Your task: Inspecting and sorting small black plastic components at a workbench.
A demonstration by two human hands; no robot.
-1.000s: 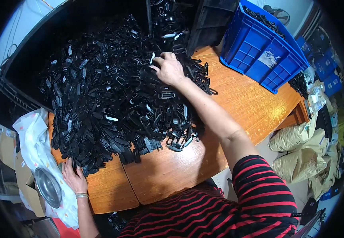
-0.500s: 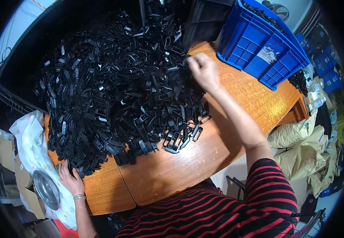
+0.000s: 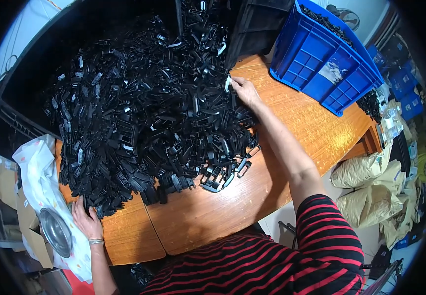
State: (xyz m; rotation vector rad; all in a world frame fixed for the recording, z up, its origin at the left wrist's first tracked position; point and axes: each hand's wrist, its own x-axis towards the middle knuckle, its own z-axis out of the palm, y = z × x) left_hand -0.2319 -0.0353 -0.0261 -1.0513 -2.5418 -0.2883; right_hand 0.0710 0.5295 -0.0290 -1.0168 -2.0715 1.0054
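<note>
Left of our left hand, a white patterned sheet (image 3: 37,164) bears a shallow metal bowl (image 3: 55,232); we do well to keep that elbow in, clear of the bowl's rim. Our left hand (image 3: 87,219) lies palm down with its fingers spread, gripping nothing that we can see, its fingertips at the near corner of the heap of black plastic buckles and clips (image 3: 134,118). Resting there, it should steady us and check any pieces that slide.

The heap fills the space ahead of and between our hands. At its near edge, a few rectangular frames (image 3: 212,188) lie looped together; pieces like these probably snag, so we should tease them apart rather than tug.

At the heap's right edge, a pale, shiny piece (image 3: 228,83) meets the fingertips of our right hand (image 3: 245,92). Its fingers are drawn together, but we cannot tell whether they grip the piece or only touch it. A light pinch on one edge should serve best.

Ahead of that hand stands a dark ribbed panel (image 3: 259,29), and farther right a blue crate (image 3: 311,64); our knuckles need room beside both.
</note>
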